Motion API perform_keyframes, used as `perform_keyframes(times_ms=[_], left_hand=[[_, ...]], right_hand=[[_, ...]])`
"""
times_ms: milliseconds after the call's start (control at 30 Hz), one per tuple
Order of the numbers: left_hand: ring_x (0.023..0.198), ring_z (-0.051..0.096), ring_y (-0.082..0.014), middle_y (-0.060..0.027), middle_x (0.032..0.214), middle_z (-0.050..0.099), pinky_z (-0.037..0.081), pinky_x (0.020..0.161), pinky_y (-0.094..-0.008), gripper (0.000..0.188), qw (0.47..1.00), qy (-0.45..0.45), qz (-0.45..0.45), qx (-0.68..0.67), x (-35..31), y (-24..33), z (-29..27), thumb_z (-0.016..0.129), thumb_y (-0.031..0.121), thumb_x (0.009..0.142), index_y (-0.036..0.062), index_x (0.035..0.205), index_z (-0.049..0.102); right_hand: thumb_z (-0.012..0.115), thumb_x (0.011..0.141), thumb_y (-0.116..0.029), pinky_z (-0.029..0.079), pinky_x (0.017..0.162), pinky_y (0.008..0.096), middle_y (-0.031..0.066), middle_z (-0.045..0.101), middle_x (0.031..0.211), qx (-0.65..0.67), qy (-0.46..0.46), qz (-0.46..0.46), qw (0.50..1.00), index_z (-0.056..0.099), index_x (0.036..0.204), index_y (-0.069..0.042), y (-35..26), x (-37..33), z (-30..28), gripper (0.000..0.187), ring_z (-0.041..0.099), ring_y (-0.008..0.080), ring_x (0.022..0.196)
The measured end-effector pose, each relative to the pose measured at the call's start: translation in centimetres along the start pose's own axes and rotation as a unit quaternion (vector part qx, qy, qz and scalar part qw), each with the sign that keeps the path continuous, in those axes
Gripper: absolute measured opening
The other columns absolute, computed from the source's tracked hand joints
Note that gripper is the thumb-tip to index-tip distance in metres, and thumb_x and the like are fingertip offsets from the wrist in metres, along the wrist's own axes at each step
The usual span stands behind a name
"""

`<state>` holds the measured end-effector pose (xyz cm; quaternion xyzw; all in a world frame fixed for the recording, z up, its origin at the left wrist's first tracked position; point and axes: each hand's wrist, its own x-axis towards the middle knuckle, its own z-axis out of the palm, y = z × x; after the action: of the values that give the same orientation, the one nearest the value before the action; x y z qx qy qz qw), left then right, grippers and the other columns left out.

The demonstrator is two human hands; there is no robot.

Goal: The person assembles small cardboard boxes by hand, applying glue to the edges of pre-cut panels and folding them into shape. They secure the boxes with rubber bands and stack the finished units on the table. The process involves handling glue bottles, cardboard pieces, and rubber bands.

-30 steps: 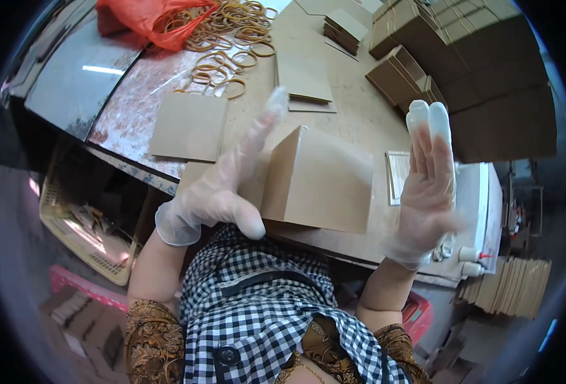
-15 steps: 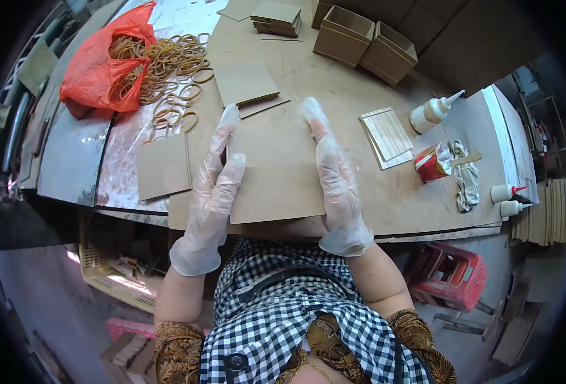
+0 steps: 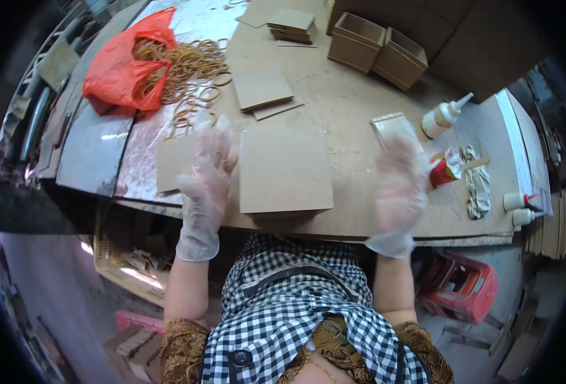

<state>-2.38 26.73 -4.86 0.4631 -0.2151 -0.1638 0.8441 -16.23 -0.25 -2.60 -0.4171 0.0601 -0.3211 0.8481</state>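
Box of plain brown board, flat face upward, stands near the front edge of a tan board-covered bench. At nine o'clock from it, the left hand, in translucent film, has its fingers parted and holds nothing; at three, the gloved right hand blurs, its fingers' spread impossible to tell. The box appears formed, though no band shows around it. Two open-topped brown boxes ringed with bands, toward one o'clock, look further along; square loose panels near eleven look unused. Tan rubber bands lie beside a red plastic bag at ten. Below, a red plastic stool stands at four on the grey floor, a pale yellow slotted basket at eight.
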Motion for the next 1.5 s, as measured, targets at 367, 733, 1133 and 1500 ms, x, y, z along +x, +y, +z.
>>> perform_keyframes(times_ms=[367,733,1133,1500], left_hand=[[0.152,0.004,-0.0252,-0.0162,0.164,0.007,0.007,0.122,-0.0376,0.156,0.947,-0.147,-0.103,0.267,-2.2,1.9,-1.3,0.099,0.036,0.040,0.0058,0.157,0.001],[0.152,-0.003,-0.0219,-0.0141,0.165,-0.001,0.002,0.122,-0.0358,0.158,0.954,-0.174,-0.084,0.229,-1.0,2.5,0.5,0.099,0.028,0.041,0.0062,0.157,-0.008],[0.151,0.009,-0.0292,-0.0200,0.162,0.011,0.012,0.122,-0.0369,0.155,0.945,-0.149,-0.012,0.290,-1.3,0.3,0.5,0.098,0.034,0.041,0.0046,0.157,-0.001],[0.141,0.032,-0.0231,-0.0098,0.149,0.037,0.027,0.117,-0.0372,0.138,0.962,-0.150,-0.004,0.227,-0.6,0.7,1.3,0.099,0.014,0.044,0.0091,0.154,0.017]], right_hand=[[0.060,0.096,-0.020,0.046,0.099,0.0366,0.0172,0.058,0.135,-0.880,0.132,-0.309,0.335,0.050,0.141,0.000,-17.2,3.6,-20.7,0.050,0.059,0.0265,0.114],[0.055,0.090,-0.011,0.053,0.082,0.0337,0.0122,0.069,0.107,-0.561,0.209,-0.312,0.738,0.067,0.116,-0.003,-19.1,3.6,-22.3,0.030,0.066,0.0207,0.093],[0.067,0.091,-0.023,0.053,0.088,0.0343,0.0171,0.066,0.108,-0.645,-0.187,-0.325,0.666,0.067,0.107,0.000,-9.2,-0.1,10.5,0.027,0.067,0.0280,0.096],[0.083,0.073,-0.016,0.049,0.089,0.0394,0.0088,0.068,0.099,-0.604,-0.482,-0.026,0.634,0.067,0.103,-0.011,0.0,4.2,17.4,0.035,0.064,0.0285,0.099]])
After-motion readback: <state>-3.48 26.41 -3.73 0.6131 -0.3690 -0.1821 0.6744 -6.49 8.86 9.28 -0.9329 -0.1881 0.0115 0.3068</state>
